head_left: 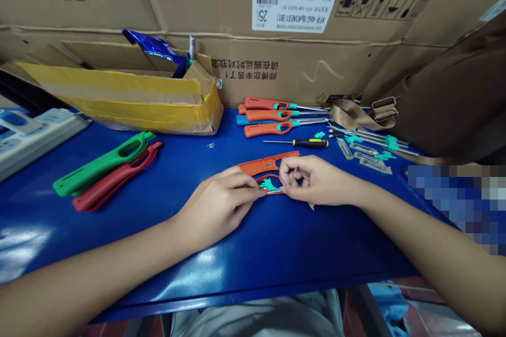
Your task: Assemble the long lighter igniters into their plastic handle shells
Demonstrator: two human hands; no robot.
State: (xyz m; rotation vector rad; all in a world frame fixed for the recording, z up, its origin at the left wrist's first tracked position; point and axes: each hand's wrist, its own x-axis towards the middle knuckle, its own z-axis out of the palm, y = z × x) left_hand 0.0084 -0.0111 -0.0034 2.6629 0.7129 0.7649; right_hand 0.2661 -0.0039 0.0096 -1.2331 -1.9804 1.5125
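The blue surface (pixel 190 274) lies beneath the left hand (pixel 223 200) and right hand (pixel 308 179). A far orange half-shell (pixel 259 167) rests just beyond a near half-shell (pixel 275 193), clamped in the left grip; whether the right grip holds anything cannot be told. A teal piece (pixel 271 185) sits in the latter shell.

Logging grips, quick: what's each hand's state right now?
Left hand: closed, holding the lower orange casing.
Right hand: fingers curled by the teal piece; whether gripping anything cannot be told.
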